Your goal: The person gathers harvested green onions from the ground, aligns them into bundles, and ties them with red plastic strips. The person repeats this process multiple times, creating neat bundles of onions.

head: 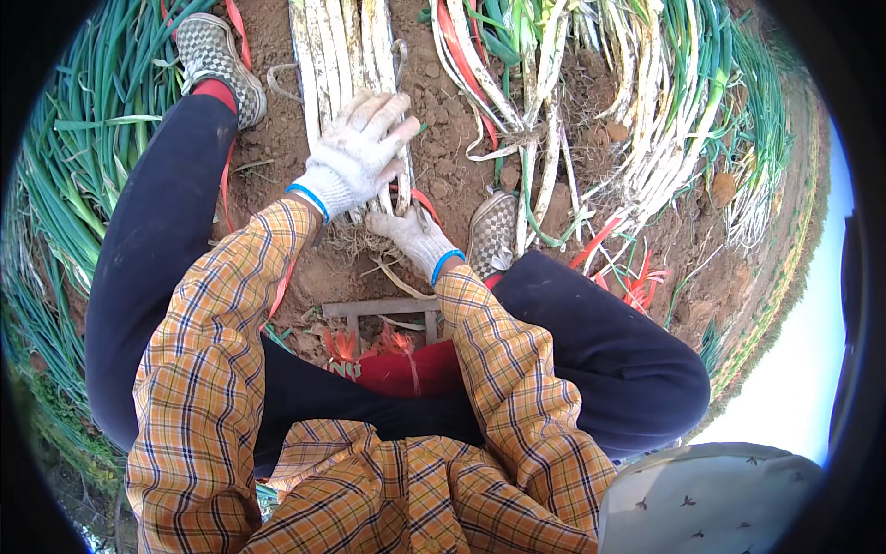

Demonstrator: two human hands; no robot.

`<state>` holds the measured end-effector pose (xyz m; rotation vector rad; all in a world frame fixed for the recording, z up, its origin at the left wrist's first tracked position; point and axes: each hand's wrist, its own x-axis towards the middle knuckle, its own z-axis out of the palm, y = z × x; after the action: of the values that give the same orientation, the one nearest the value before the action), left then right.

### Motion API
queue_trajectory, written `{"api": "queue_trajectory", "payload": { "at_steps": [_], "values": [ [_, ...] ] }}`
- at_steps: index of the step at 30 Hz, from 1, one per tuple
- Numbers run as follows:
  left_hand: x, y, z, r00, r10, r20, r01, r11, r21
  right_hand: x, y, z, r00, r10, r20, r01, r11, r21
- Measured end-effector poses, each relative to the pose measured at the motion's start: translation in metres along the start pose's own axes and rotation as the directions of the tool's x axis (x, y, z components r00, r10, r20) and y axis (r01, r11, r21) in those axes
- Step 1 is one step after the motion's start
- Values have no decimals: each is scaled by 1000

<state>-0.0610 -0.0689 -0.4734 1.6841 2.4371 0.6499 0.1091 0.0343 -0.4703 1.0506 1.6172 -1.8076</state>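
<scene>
A bundle of long scallions (344,52) with white stalks lies on the soil before me, its roots (353,239) towards me. My left hand (360,149), in a white knitted glove with a blue cuff edge, rests flat on the stalks with its fingers spread. My right hand (415,235), gloved alike, is at the root end, its thumb against the lower stalks; its fingertips are partly hidden. A red plastic strap (424,202) runs beside the right hand at the bundle's edge. Whether the right hand grips the stalks or the strap is unclear.
Green scallion leaves (83,138) are heaped at the left. Loose scallions with roots (664,131) lie at the right, some near my right shoe (493,232). A small frame (381,307) and a red seat-like item (415,370) are between my legs. Red strips (644,284) lie at the right.
</scene>
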Motion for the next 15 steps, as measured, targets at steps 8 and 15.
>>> {"api": "queue_trajectory", "payload": {
  "at_steps": [8, 15],
  "values": [
    [-3, 6, 9, 996, -37, 85, 39, 999, -17, -24, 2, -23, 998, 5, 58, 12, 961, -275],
    [4, 3, 4, 996, -45, -77, 36, 993, -110, 28, -152, -113, 997, 66, 39, 13, 355, -935]
  ]
}}
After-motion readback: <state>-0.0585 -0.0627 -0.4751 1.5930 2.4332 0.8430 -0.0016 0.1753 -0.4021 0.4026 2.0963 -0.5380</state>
